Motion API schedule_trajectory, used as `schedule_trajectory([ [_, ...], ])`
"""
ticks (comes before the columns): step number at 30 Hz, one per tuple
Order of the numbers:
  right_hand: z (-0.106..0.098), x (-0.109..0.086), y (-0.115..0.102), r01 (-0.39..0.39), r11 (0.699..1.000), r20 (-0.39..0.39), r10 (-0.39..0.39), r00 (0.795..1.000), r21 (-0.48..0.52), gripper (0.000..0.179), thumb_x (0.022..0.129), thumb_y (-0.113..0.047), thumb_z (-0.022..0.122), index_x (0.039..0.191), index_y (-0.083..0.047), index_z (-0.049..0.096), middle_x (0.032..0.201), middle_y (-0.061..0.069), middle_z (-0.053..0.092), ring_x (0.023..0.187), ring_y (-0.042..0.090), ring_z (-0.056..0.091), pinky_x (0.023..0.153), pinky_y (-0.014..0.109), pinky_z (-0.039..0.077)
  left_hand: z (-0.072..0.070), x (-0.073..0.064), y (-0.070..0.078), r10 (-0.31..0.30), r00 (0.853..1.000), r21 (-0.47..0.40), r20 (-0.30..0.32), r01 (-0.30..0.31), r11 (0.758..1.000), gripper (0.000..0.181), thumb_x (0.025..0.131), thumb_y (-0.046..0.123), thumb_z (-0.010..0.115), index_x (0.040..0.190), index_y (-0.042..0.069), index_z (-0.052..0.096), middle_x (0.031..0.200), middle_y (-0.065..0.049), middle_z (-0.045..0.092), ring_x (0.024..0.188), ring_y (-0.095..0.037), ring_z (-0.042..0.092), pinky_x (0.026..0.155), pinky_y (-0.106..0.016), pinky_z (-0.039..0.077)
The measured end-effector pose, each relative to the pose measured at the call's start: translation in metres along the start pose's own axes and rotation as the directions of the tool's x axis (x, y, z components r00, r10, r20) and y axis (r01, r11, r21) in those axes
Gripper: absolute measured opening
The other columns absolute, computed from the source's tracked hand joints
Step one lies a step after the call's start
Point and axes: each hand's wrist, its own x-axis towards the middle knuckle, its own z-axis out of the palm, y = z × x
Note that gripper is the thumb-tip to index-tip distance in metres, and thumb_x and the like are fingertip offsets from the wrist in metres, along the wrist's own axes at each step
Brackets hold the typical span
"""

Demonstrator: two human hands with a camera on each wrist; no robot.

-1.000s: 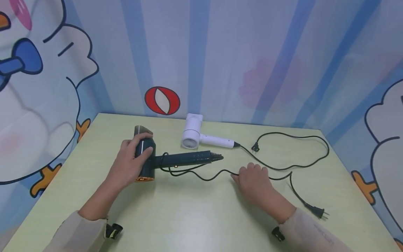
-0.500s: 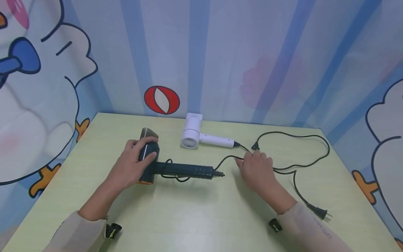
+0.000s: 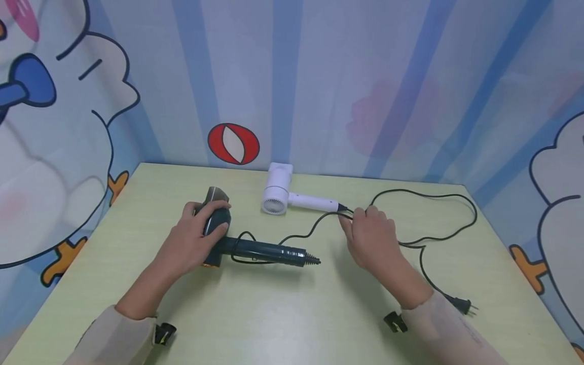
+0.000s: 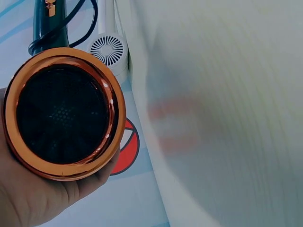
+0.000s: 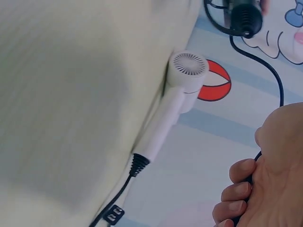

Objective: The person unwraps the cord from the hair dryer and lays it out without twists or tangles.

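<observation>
My left hand [image 3: 193,238] grips the barrel of a dark green hair dryer [image 3: 260,250], fingers on one side and thumb on the other. Its copper-rimmed air inlet [image 4: 66,174] faces the left wrist camera. A loop of black cord hangs around the handle, which points right. My right hand [image 3: 371,235] holds that dryer's power cord [image 5: 265,64], fingers curled round it in the right wrist view. From the hand, the cord runs on to a two-pin plug [image 3: 462,305] at the right.
A white hair dryer [image 3: 277,193] lies at the back of the pale table [image 3: 283,324], its black cord [image 3: 474,213] looped to the right. The right hand overlaps part of that cord in the head view. Behind stands a cartoon-printed backdrop [image 3: 319,91].
The green dryer's handle has swung downward to the front, its barrel shifting slightly right. My right hand has moved up and away with the cord, beside the white dryer's handle end.
</observation>
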Motion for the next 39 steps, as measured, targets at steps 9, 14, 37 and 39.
schedule_trajectory([
  [9, -0.021, -0.009, -0.010, 0.016, 0.999, -0.023, -0.015, 1.000, 0.045, 0.047, 0.109, -0.043, 0.036, 0.082, -0.005, 0.046, 0.077, 0.011, 0.042, 0.068, 0.029, 0.040, 0.060, 0.039, 0.031, 0.002, 0.000, 0.000, -0.020, 1.000, 0.014, -0.007, 0.020, 1.000, 0.044, 0.103, 0.042, 0.053, 0.146, 0.036, 0.043, 0.146, -0.026, 0.032, 0.105, -0.052, 0.058, 0.078, -0.056, 0.058],
  [14, -0.031, -0.016, -0.013, 0.036, 0.997, -0.063, -0.032, 0.998, 0.065, 0.044, 0.109, -0.041, 0.038, 0.081, -0.007, 0.044, 0.076, 0.010, 0.041, 0.067, 0.027, 0.038, 0.060, 0.038, 0.029, 0.002, 0.002, -0.001, -0.037, 0.999, 0.026, -0.013, 0.037, 0.999, 0.045, 0.103, 0.042, 0.053, 0.147, 0.035, 0.043, 0.146, -0.028, 0.031, 0.102, -0.052, 0.058, 0.075, -0.054, 0.058],
  [37, -0.038, -0.042, -0.011, 0.083, 0.987, -0.073, -0.073, 0.995, 0.140, 0.040, 0.109, -0.035, 0.039, 0.080, -0.010, 0.047, 0.075, 0.007, 0.042, 0.067, 0.024, 0.037, 0.062, 0.037, 0.030, 0.002, 0.010, -0.021, -0.135, 0.990, 0.003, -0.040, 0.135, 0.991, 0.047, 0.104, 0.044, 0.046, 0.150, 0.032, 0.040, 0.146, -0.032, 0.028, 0.100, -0.051, 0.057, 0.070, -0.048, 0.057],
  [39, -0.035, -0.042, -0.011, 0.086, 0.988, -0.064, -0.078, 0.995, 0.131, 0.039, 0.109, -0.035, 0.040, 0.080, -0.010, 0.046, 0.075, 0.007, 0.041, 0.066, 0.024, 0.036, 0.061, 0.037, 0.030, 0.002, 0.010, -0.020, -0.142, 0.989, -0.003, -0.045, 0.142, 0.990, 0.048, 0.105, 0.045, 0.046, 0.150, 0.032, 0.039, 0.146, -0.032, 0.028, 0.101, -0.052, 0.056, 0.072, -0.050, 0.057],
])
